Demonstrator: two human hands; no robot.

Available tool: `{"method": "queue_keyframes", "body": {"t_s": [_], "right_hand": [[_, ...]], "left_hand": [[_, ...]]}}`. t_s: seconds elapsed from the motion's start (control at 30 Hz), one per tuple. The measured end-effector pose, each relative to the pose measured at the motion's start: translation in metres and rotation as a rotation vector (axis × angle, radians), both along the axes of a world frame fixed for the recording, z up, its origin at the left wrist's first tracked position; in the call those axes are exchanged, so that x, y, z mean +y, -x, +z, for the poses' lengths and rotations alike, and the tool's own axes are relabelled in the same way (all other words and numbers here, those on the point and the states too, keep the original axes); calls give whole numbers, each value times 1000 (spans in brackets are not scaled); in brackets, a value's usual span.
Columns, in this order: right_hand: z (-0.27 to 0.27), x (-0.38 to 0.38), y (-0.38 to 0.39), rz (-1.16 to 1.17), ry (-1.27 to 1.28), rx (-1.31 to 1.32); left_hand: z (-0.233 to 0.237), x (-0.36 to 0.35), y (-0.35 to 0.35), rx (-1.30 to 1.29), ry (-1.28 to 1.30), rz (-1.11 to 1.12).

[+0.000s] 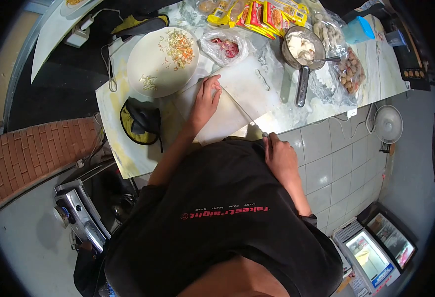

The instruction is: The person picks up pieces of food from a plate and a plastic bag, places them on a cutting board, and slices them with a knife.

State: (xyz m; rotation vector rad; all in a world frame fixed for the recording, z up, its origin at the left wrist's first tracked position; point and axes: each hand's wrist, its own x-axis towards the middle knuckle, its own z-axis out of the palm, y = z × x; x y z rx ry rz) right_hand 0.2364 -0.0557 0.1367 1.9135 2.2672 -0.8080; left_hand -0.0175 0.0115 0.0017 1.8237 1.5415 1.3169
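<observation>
A white cutting board (247,94) lies on the marble-patterned table in front of my body. My right hand (281,156) is closed round the handle of a knife (242,110), whose long thin blade slants up and left over the board. Near the blade's far end, my left hand (207,101) rests at the board's left part with its fingers bent together; whether anything is under them I cannot make out. A large white plate (153,57) with shredded vegetables (179,49) is beyond my left hand. Behind the board sits a plastic bag with red pieces (226,48).
A pan (304,47) with white contents and a spoon stands right of the board. Yellow and red packets (267,17) lie at the back. Bagged round brown items (351,72) and a blue-lidded container (358,29) are farther right. A black-yellow pouch (141,121) lies left.
</observation>
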Motion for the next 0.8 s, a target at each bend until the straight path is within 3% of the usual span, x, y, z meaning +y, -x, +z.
{"method": "queue_keyframes", "body": {"t_s": [0.33, 0.43, 0.6, 0.67, 0.8], "right_hand": [[-4, -3, -5, -13, -21, 24], [-3, -4, -11, -56, -7, 65], [-2, 0, -21, -132, 46, 235], [4, 4, -22, -219, 207, 344], [-2, 5, -25, -248, 192, 416]], "left_hand": [[9, -4, 6, -129, 88, 18], [17, -10, 11, -13, 89, -94], [15, -7, 8, 80, 53, 0], [13, -2, 4, 122, 43, 8], [9, 10, -2, 261, 54, 8]]}}
